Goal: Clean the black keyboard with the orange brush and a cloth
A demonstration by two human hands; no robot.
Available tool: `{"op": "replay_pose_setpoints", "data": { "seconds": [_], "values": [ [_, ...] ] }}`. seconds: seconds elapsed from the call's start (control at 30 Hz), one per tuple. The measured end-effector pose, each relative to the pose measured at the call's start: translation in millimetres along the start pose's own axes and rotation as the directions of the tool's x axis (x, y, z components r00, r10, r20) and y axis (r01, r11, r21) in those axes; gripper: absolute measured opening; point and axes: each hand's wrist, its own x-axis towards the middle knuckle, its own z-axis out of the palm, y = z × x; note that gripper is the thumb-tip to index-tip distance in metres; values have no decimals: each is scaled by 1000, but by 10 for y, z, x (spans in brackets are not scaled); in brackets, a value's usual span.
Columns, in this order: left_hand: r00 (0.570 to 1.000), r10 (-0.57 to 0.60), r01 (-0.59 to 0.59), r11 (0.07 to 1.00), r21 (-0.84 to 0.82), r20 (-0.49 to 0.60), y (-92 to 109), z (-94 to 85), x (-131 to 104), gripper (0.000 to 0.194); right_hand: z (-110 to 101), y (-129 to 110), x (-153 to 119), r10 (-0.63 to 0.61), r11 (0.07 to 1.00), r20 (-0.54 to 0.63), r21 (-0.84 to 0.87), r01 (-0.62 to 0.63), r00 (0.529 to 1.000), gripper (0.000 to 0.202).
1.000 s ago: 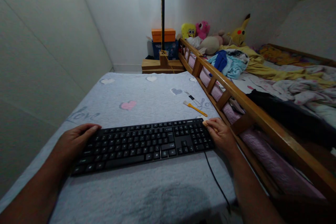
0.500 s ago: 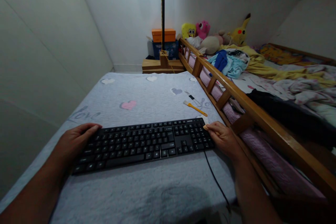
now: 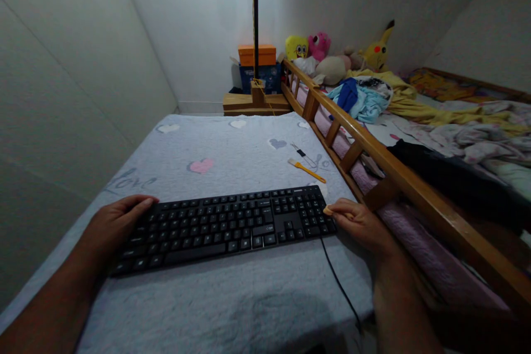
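A black keyboard (image 3: 232,227) lies at a slight slant on the pale blue cloth (image 3: 249,310), its cable running off toward the near right. My left hand (image 3: 120,224) is closed on the keyboard's left end, thumb along the top edge. At the other end, my right hand (image 3: 359,224) pinches a small pale yellow piece (image 3: 328,210) beside the number pad; most of it is hidden by the fingers, and its kind cannot be made out. Beyond the keyboard lie a yellow-handled brush (image 3: 307,170) and a slim tool with a black grip (image 3: 301,152).
A wooden bed rail (image 3: 357,135) runs along the right side, close to my right arm. Behind it are clothes (image 3: 363,100) and plush toys (image 3: 319,47). An orange box (image 3: 257,55) and a black pole (image 3: 255,16) stand at the far end. A wall rises on the left.
My right hand has moved slightly right and down, away from the keyboard's right edge, with the pale yellow piece still pinched. The left hand keeps its hold. The view has shifted a little.
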Motion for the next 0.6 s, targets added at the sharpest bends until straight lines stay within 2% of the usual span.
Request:
{"op": "replay_pose_setpoints", "data": {
  "seconds": [0.13,0.3,0.47,0.6],
  "values": [
    [1000,-13,13,1000,-8,6,3,-6,1,53,-20,10,-16,55,997,12,50,-56,998,18],
    [1000,14,-14,1000,12,-11,39,-18,-13,51,40,24,60,21,995,-109,97,-11,994,25],
    [1000,-2,2,1000,-4,6,8,-17,-1,53,116,-13,158,-39,998,-188,34,46,981,26],
    [1000,8,-8,1000,10,0,-22,-11,11,51,148,-4,182,-60,998,-197,-24,57,979,25]
  ]
}}
